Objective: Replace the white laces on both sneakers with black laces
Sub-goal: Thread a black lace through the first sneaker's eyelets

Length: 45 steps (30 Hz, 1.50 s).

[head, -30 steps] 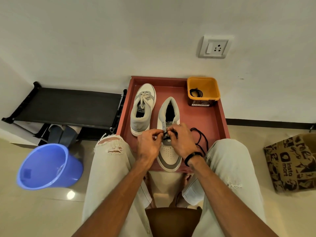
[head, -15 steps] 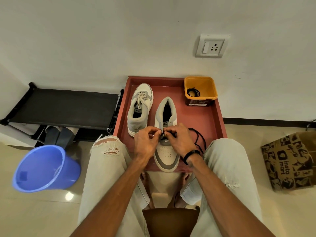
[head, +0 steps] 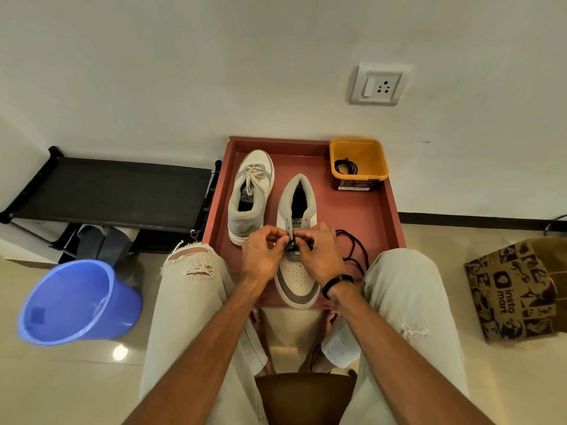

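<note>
Sneakers sit side by side on the red tray [head: 386, 210]: far one [head: 250, 191] with white lace in, near one [head: 299, 240] unlaced on top, toe toward the person. Left hand [head: 264, 256] and right hand [head: 320, 256] meet over its lowest eyelets, fingers [head: 280, 239] curled, pinching the black lace [head: 352, 246]; which eyelet is hidden. Slack loops right of the shoe on the tray. Spare lace [head: 345, 167] is in the yellow tub [head: 359, 162]. Advice: feed the tip straight, pull both ends even before crossing, keep the lace untwisted, hold the shoe from sliding.
</note>
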{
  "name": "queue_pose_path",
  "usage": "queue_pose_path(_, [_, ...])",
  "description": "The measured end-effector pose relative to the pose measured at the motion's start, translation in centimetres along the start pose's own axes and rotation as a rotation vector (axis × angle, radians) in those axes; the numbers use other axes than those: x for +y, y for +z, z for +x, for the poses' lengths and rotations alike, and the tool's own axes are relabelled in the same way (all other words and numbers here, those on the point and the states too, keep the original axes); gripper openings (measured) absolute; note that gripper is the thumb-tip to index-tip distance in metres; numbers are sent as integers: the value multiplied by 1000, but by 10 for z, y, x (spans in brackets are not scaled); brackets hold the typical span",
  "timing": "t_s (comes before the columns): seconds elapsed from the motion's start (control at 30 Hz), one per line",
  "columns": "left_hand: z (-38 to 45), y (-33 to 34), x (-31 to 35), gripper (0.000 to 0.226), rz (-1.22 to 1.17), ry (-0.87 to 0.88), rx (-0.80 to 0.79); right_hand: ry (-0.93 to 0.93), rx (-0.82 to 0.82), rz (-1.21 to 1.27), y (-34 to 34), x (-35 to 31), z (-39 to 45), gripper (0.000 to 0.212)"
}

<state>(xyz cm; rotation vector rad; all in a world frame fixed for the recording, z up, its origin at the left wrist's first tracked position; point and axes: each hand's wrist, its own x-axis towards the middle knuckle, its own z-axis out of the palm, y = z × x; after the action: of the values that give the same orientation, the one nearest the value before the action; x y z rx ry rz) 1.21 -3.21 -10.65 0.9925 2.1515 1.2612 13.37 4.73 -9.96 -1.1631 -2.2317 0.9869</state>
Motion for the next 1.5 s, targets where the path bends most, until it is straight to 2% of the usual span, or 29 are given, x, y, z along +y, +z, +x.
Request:
queue_pose_path(0.1, [-1,2,3,7,34,7,-8,-86,-32,-219,-2,1,-2,23])
queue_pose_path(0.23, [0,-5,6,4,-19,34,48,-79,7,-380,-13,-1,-6,37])
queue_pose_path(0.33, [4,-20,16,8,-198,9,130,-23,-55,-371,-26,0,-5,53])
queue_pose_path(0.47, [13,-46,28,10,-549,-47,296,42,-203,-363,-40,0,-6,85])
queue_pose_path(0.53, [15,-54,32,11,-695,-40,375,29,-250,-376,-46,0,-7,93])
queue_pose_path(0.6, [14,-54,33,11,-745,-13,449,17,-264,-371,-49,1,-8,96])
queue_pose_path(0.7, [10,-47,31,24,-522,68,444,8,-263,-359,-50,2,-8,97])
queue_pose_path(0.73, [9,-44,30,34,-397,84,365,5,-262,-351,-49,1,-8,97])
queue_pose_path(0.8, [7,-34,24,48,-128,105,92,3,-257,-335,-48,1,-7,98])
queue_pose_path(0.83, [5,-28,19,48,13,128,-38,4,-254,-332,-47,1,-7,99])
queue_pose_path(0.9, [0,-15,9,37,213,178,-137,10,-243,-329,-46,3,-7,100])
queue_pose_path(1.03, [1,-11,4,18,285,139,-83,9,-236,-302,-46,4,-8,101])
queue_pose_path(1.17, [3,-24,13,15,334,214,-14,-10,-242,-296,-46,5,-7,100])
queue_pose_path(1.23, [4,-36,22,14,264,208,148,-20,-241,-297,-46,6,-6,99])
queue_pose_path(1.37, [9,-59,35,18,-45,88,597,-15,-213,-296,-46,7,-7,98])
queue_pose_path(1.43, [6,-58,34,28,90,107,652,-8,-209,-295,-45,7,-7,98])
queue_pose_path(1.5, [3,-50,33,35,376,207,569,-8,-216,-284,-44,8,-7,98])
